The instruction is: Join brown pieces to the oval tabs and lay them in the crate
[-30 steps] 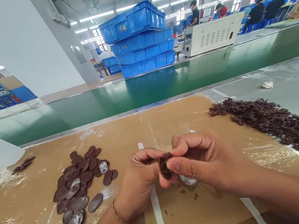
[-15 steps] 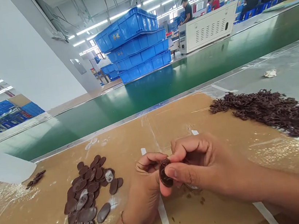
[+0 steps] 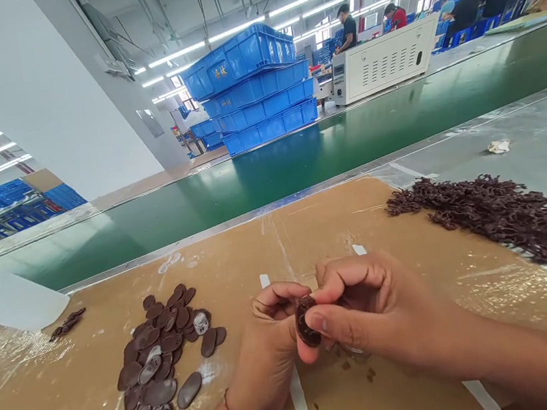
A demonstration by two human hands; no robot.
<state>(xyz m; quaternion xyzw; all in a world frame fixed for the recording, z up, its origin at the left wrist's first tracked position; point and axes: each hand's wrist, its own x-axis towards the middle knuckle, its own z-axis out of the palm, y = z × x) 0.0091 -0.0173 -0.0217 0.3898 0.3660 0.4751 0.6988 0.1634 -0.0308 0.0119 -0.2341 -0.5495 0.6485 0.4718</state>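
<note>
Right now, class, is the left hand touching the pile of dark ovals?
Apart. In the head view, brown tabletop shows plainly between the left hand and the pile of dark ovals.

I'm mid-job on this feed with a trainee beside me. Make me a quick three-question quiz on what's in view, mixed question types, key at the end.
1. Multiple choice: what is held between the left hand and the right hand?
A) a blue crate
B) a dark oval piece
C) a ball of white paper

2. True or false: the blue crates stand beyond the green strip.

3. Fill in: the pile of loose ovals lies to the ____ of both hands, and the dark stringy heap to the other side.

Key: 1. B; 2. True; 3. left.
</note>
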